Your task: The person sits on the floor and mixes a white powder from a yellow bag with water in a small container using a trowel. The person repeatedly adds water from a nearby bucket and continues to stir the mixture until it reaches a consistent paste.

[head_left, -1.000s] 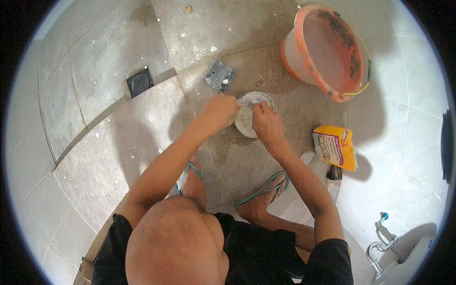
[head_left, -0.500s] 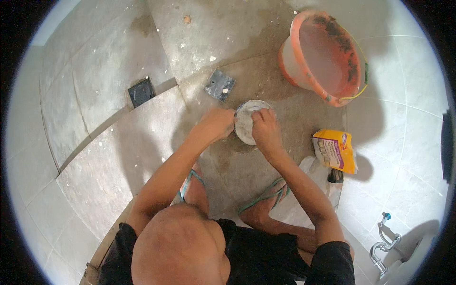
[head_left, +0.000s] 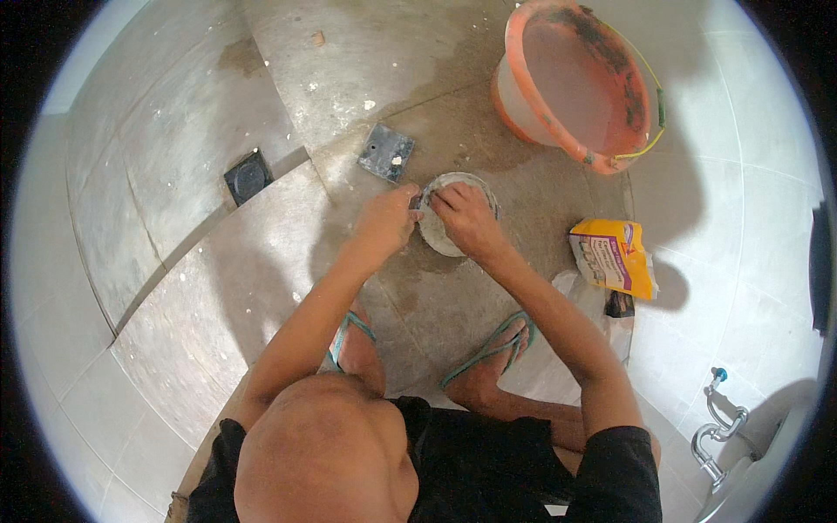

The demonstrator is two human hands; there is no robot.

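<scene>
**Both hands on a tub of pale paste, looks about midway**

So the round tub (head_left: 449,254) is down on the floor (head_left: 349,70), in from the right-hand edge where the tiles meet the wall (head_left: 697,218). Left hand (head_left: 390,221) is at its left side, and those fingers look pinched onto the rim. Right hand (head_left: 469,217) reaches over the tub, fingers bunched together, tips down near the paste on the left side. Can't tell if they're pinching anything, the hand hides it.

Progress-wise? Pale paste (head_left: 442,237) is already in the tub, so I'd call that bit done. Whether it's evenly worked yet, no idea, too much is covered. My guess is the handwork in there is only partway. How much is left, I can't say.

Around it: a grey square plate (head_left: 384,152) lies just beyond the left hand, untouched. An orange bucket (head_left: 514,91) of cloudy liquid sits toward the floor's far right corner, and a yellow bag (head_left: 615,257) is by the right edge, neither being touched.
</scene>
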